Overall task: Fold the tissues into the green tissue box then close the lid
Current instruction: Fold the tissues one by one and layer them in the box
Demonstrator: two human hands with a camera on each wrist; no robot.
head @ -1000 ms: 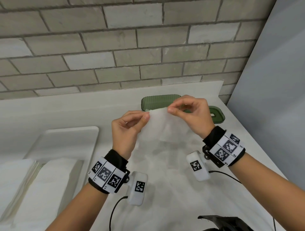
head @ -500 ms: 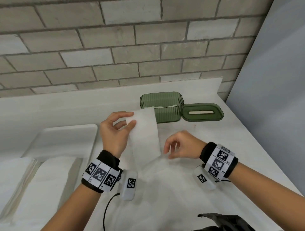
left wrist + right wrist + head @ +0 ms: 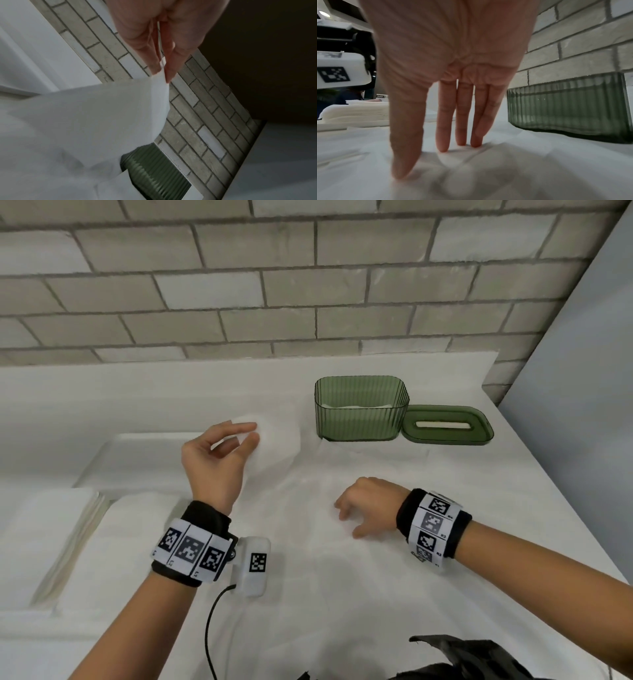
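The green ribbed tissue box [image 3: 359,412] stands open at the back of the counter with white tissue inside; it also shows in the wrist views [image 3: 154,175] [image 3: 568,109]. Its green lid [image 3: 448,424] with a slot lies flat just right of it. My left hand [image 3: 239,436] pinches the top edge of a white tissue [image 3: 274,443] between thumb and fingers [image 3: 161,66], lifted left of the box. My right hand [image 3: 356,515] presses straight fingers [image 3: 460,121] down on the tissue's lower part on the counter.
A white tray [image 3: 137,453] sits at the left, with stacks of folded white tissues [image 3: 44,529] in front of it. A brick wall runs behind, a grey panel stands at the right. A dark object [image 3: 472,659] lies at the near edge.
Both hands held the tissue's top edge up in front of the box. The right hand let go and dropped to the counter; the left hand swung the tissue's top leftward and lower.
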